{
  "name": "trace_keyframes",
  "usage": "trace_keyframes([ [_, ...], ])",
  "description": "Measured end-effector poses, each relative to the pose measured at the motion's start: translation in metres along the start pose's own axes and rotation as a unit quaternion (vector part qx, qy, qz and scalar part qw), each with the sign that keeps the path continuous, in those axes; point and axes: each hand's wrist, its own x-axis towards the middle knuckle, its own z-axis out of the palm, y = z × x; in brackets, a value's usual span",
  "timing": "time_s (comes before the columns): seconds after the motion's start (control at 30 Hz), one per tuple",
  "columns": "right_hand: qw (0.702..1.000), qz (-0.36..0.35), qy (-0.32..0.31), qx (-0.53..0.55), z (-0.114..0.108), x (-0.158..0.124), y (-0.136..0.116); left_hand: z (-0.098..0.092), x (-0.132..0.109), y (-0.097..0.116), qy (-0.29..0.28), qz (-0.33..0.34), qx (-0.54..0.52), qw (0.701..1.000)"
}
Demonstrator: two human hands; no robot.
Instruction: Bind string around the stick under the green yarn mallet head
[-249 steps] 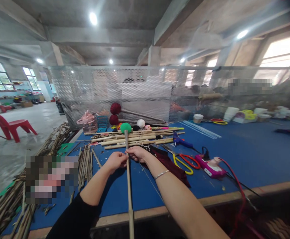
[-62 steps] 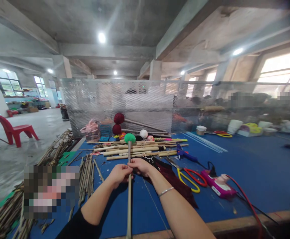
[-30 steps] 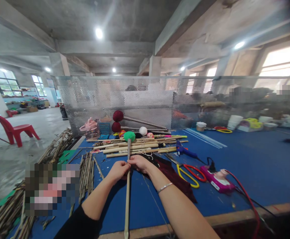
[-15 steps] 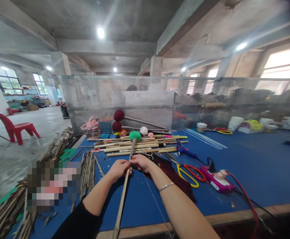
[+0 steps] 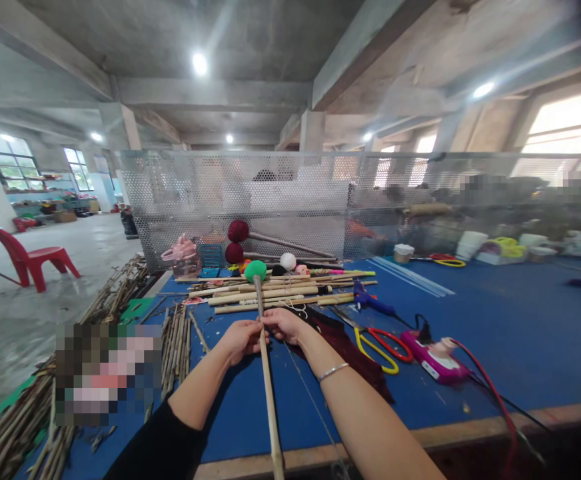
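A mallet with a bamboo stick (image 5: 269, 400) and a round green head (image 5: 255, 270) lies between my two hands, its head pointing away from me. Grey wrapping covers the upper part of the stick. My left hand (image 5: 245, 340) pinches the stick from the left, just below that wrapping. From the right, my right hand (image 5: 283, 325) has its fingers closed on the same spot. A thin thread (image 5: 306, 383) runs down from near my right hand to the table edge. Dark red cloth (image 5: 355, 353) lies beside my right forearm.
Bamboo sticks (image 5: 270, 293) and dark red balls on sticks (image 5: 238, 231) lie ahead. Scissors (image 5: 378, 347), a blue glue gun (image 5: 373, 301) and a purple power strip (image 5: 435, 360) are on the right. Thin twigs (image 5: 173, 347) are piled left. A perforated metal screen (image 5: 270, 200) stands behind.
The mallet has swung in my hands: its green head has moved left and its near end right. Both hands stay closed at about the same place.
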Motion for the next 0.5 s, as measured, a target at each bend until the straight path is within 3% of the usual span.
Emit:
trace_keyframes([
  [0.1, 0.998, -0.011, 0.042, -0.035, 0.0054, 0.0039, 0.0028, 0.0013, 0.0007, -0.0023, 0.043, 0.037, 0.084, 0.995],
  [0.2, 0.999, -0.011, 0.035, -0.026, 0.0039, 0.0050, 0.0039, -0.0005, 0.0009, -0.0032, 0.064, 0.082, 0.133, 0.986],
  [0.37, 1.000, -0.009, -0.001, 0.010, -0.0023, -0.0001, 0.0003, -0.0037, -0.0033, 0.0011, -0.065, 0.017, 0.081, 0.994],
  [0.43, 1.000, -0.006, 0.023, -0.007, 0.0009, -0.0015, -0.0018, -0.0046, -0.0043, 0.0022, -0.035, 0.040, 0.148, 0.988],
  [0.5, 0.999, -0.001, 0.047, -0.021, 0.0060, -0.0015, -0.0031, -0.0060, -0.0041, 0.0026, 0.052, 0.111, 0.274, 0.954],
])
